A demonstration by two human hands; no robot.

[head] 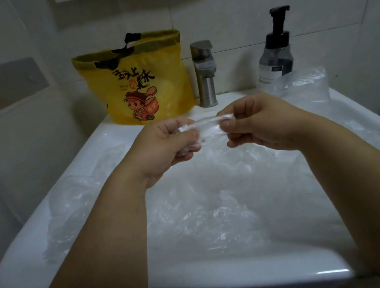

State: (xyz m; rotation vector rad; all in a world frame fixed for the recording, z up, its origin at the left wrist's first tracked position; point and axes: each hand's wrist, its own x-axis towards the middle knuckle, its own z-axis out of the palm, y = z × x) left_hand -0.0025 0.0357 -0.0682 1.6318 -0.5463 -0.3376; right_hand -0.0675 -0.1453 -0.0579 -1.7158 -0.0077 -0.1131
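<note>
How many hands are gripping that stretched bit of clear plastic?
2. The left hand pinches the left end of the clear plastic; the right hand pinches its right end, both above the sink. No other hand shows.

Along the back ledge
Left to right: bag (pixel 144 81), tap (pixel 204 74), bottle (pixel 275 60) (bundle (pixel 304 86) before it); film (pixel 218 201) lies in the sink (pixel 230 281).

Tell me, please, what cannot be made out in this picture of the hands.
Head view:
- Basin floor of the sink: covered by crumpled plastic sheets.
- Ends of the plastic strip: wrapped inside left hand and right hand.
- Label print on the pump bottle: too small.
</note>
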